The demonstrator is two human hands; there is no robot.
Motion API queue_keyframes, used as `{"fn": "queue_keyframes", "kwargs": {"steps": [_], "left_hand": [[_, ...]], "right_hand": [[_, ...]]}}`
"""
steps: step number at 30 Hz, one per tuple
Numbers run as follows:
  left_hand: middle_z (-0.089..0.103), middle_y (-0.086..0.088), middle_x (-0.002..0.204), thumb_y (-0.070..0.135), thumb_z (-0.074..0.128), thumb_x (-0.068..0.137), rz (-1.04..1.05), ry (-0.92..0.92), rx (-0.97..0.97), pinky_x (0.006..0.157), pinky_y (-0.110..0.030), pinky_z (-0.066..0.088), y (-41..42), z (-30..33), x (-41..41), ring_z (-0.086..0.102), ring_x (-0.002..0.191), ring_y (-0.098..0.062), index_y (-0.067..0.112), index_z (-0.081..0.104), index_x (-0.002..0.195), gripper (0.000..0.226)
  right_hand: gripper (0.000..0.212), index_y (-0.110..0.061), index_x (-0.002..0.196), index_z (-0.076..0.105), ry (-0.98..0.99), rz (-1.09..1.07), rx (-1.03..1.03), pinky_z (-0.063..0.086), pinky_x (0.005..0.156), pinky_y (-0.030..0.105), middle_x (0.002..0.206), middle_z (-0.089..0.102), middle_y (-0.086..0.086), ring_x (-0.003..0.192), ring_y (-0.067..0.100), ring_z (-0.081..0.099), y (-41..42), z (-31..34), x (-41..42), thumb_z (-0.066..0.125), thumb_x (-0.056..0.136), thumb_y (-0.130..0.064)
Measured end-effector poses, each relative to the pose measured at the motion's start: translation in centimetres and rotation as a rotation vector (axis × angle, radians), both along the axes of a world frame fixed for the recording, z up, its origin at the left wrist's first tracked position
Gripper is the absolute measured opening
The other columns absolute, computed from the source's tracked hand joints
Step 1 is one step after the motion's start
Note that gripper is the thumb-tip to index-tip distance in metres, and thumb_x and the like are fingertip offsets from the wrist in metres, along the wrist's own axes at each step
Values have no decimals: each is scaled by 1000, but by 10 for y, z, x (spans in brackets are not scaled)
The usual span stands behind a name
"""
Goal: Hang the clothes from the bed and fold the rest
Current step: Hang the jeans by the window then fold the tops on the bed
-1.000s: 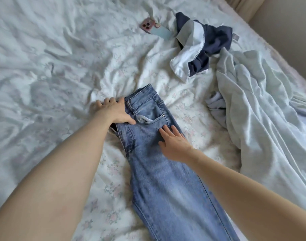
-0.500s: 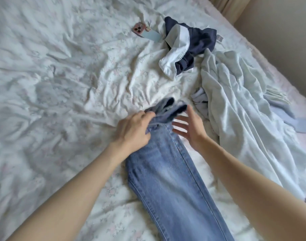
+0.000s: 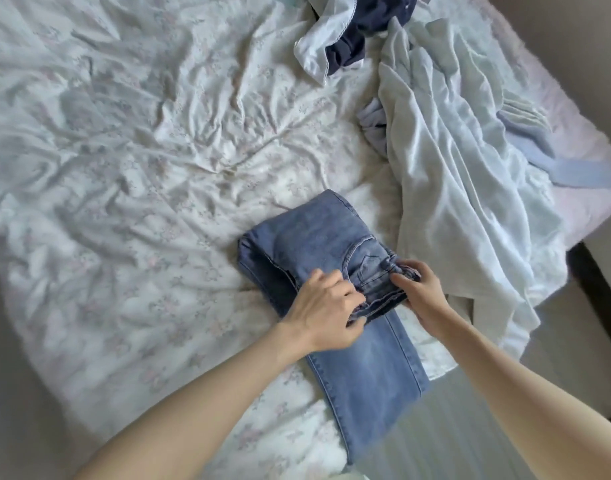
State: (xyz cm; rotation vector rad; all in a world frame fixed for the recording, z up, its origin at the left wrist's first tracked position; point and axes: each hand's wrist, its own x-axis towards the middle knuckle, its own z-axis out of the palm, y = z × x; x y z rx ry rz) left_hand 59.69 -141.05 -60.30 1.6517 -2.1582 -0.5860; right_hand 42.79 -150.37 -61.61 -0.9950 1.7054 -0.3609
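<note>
A pair of blue jeans (image 3: 318,237) lies on the bed, its top half folded back over the legs, with the leg ends hanging past the bed's near edge. My left hand (image 3: 326,306) grips the waistband on the left side, fingers curled into the denim. The right side of the same waistband is pinched by my right hand (image 3: 420,289). To the right of the jeans a pale grey-green garment (image 3: 446,161) sprawls. A navy and white garment (image 3: 342,39) lies crumpled at the far edge of the view.
The bed (image 3: 124,150) is covered by a wrinkled white floral sheet. A light blue cloth (image 3: 574,171) lies at the right edge on pink bedding. The floor shows at the bottom right and bottom left.
Both hands lifted the waistband and carried it toward me, folding the jeans' top half over the legs. The view dropped, and the phone left the frame.
</note>
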Motion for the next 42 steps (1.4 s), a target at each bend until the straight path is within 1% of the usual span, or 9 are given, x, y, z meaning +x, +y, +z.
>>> {"fn": "queue_keyframes", "kwargs": {"steps": [4, 7, 11, 17, 22, 28, 33, 36, 42], "left_hand": [[61, -10, 121, 35, 58, 81, 238, -139, -25, 95, -48, 41, -9, -27, 9, 56, 111, -30, 13, 66, 111, 38], [21, -8, 155, 45, 39, 93, 277, -265, 230, 111, -57, 9, -18, -50, 27, 15, 142, -32, 21, 29, 145, 58], [-9, -6, 158, 63, 17, 91, 180, -464, 402, 111, -56, -10, -13, -81, 43, -13, 142, -37, 33, -5, 148, 68], [-18, -6, 156, 80, 7, 76, 240, -514, 418, 94, -64, -29, -20, -88, 40, -22, 138, -40, 39, -11, 144, 81], [8, -12, 155, 63, 31, 89, 461, -388, 480, 108, -60, 10, -41, -84, 74, 12, 140, -36, 32, -2, 148, 74], [54, -10, 127, 63, 61, 76, 439, -234, 663, 84, -39, 44, -61, -79, 116, 52, 113, -29, 14, 34, 135, 82], [55, 3, 79, 45, 61, 85, 386, -186, 571, 67, -32, 36, -61, -71, 113, 52, 71, -20, 13, 46, 111, 44], [49, 6, 74, 33, 61, 89, 379, -55, 544, 55, -28, 32, -56, -61, 111, 51, 70, -17, 14, 46, 117, 37], [52, 4, 80, 29, 62, 89, 403, 5, 462, 53, -25, 30, -82, -19, 127, 48, 67, -12, 12, 49, 117, 36]], "right_hand": [[27, -14, 103, 55, 47, 56, 113, 46, 65, 33, 88, 57, 11, 74, 23, 55, 22, -22, -13, 57, 83, 5], [26, -14, 106, 55, 77, 77, 118, 47, 67, 33, 92, 60, 11, 77, 23, 58, 30, -30, -19, 57, 85, 2], [29, -12, 117, 55, 386, 253, -53, 36, 73, 24, 104, 57, 4, 97, 23, 56, 36, -39, -19, 55, 89, -7], [62, -17, 137, 36, 667, 551, -234, 29, 104, 42, 139, 37, 8, 128, 27, 33, 35, -42, 5, 50, 77, -7], [64, -18, 149, 15, 676, 995, -483, 5, 116, 48, 157, 13, 0, 144, 19, 6, -6, -37, 54, 37, 90, -9], [83, -26, 149, -3, 686, 1523, -466, -3, 114, 49, 158, -1, -8, 145, 14, -7, -78, -38, 126, 43, 84, -1], [75, -21, 145, 20, 805, 1757, -308, 7, 113, 58, 143, 34, 3, 138, 23, 24, -99, -31, 152, 54, 80, -8], [39, -18, 123, 46, 778, 1717, -349, 32, 96, 41, 116, 52, 3, 114, 22, 48, -104, -19, 147, 54, 85, -15], [16, -19, 105, 52, 848, 1509, -617, 26, 78, 33, 107, 54, -2, 105, 20, 52, -117, 18, 141, 52, 90, -25]]}}
